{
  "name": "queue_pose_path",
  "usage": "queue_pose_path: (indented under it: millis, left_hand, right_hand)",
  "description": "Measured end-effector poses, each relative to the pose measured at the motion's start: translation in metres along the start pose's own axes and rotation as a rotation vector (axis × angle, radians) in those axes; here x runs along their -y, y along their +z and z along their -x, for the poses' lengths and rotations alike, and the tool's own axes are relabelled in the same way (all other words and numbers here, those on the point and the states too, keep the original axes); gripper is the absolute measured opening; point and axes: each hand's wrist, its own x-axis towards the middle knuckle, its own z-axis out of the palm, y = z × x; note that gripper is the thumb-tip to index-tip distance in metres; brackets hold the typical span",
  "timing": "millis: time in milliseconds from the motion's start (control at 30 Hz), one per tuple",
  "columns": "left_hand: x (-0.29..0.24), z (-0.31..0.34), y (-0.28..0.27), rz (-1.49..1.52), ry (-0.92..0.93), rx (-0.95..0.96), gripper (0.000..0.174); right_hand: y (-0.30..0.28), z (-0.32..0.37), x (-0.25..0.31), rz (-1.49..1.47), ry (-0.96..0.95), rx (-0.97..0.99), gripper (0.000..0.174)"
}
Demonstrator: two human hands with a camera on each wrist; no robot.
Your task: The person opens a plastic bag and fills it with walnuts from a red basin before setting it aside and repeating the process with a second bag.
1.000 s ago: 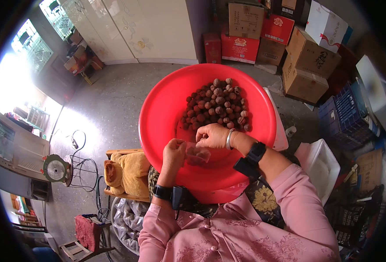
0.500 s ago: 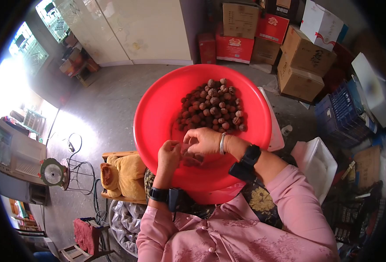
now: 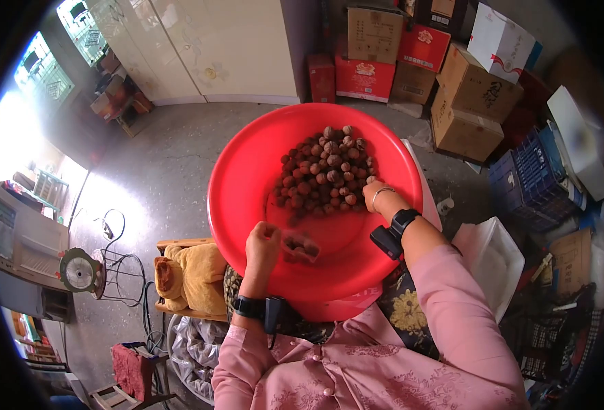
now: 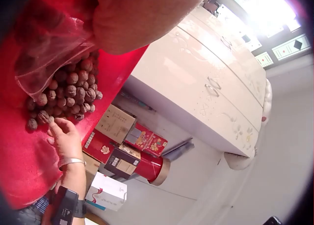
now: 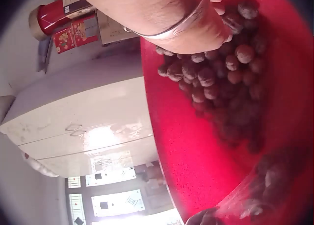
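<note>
A heap of walnuts [image 3: 326, 171] lies in the red basin [image 3: 240, 164], toward its far right side. The left hand [image 3: 263, 247] pinches the edge of a clear plastic bag [image 3: 302, 247] with some walnuts inside, held over the near part of the basin. At the right edge of the heap, the right hand [image 3: 382, 197] has its fingertips on a walnut [image 3: 371, 180]; in the left wrist view thumb and fingers of that right hand [image 4: 66, 137] meet at a small nut. The right wrist view hides most of its fingertips behind the hand.
Cardboard boxes [image 3: 476, 92] and a blue crate [image 3: 531, 174] stand at the right. A white foam box [image 3: 493, 263] is beside the right arm. Left of the basin sits a chair with a yellow cushion [image 3: 199, 277]; a fan [image 3: 81, 270] stands farther left.
The right hand has left the bag and moved right and away from the body to the heap's edge. The left hand still holds the bag, nearly in place.
</note>
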Motion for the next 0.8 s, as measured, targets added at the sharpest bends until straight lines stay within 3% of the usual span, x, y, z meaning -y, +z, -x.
queue_pose_path:
  millis: [67,100,200,300,400,500,567,667,800]
  left_hand:
    - [-0.002,0.000,-0.001,0.020,-0.103,0.054,0.014]
    - [-0.006,0.000,-0.003,0.040,-0.205,0.108,0.014]
    - [-0.019,0.003,-0.008,0.019,-0.237,0.193,0.017]
    - [-0.008,0.004,-0.002,-0.043,-0.069,0.170,0.020]
    - [-0.022,0.006,-0.007,-0.130,-0.038,0.218,0.021]
    - [-0.040,0.007,-0.012,-0.062,-0.145,0.263,0.021]
    - [-0.026,0.007,-0.003,-0.029,-0.136,0.262,0.021]
    - [-0.023,0.006,-0.003,0.122,-0.160,0.280,0.018]
    - [-0.009,0.004,0.002,0.345,-0.182,0.290,0.014]
  right_hand:
    - [-0.006,0.006,0.007,-0.020,0.102,0.212,0.043]
    - [0.002,0.001,0.006,-0.020,0.101,0.212,0.043]
    - [0.028,-0.012,0.006,0.033,0.080,0.225,0.046]
    - [0.021,-0.004,0.009,0.042,0.036,0.106,0.045]
    - [-0.010,0.012,0.017,0.071,0.077,0.265,0.047]
    - [-0.029,0.024,0.024,-0.032,0.082,0.182,0.040]
    - [-0.031,0.019,0.030,-0.279,0.105,0.006,0.034]
    - [-0.010,0.007,0.039,-0.362,0.097,-0.045,0.031]
    - [0.002,0.012,0.048,-0.261,0.042,-0.058,0.032]
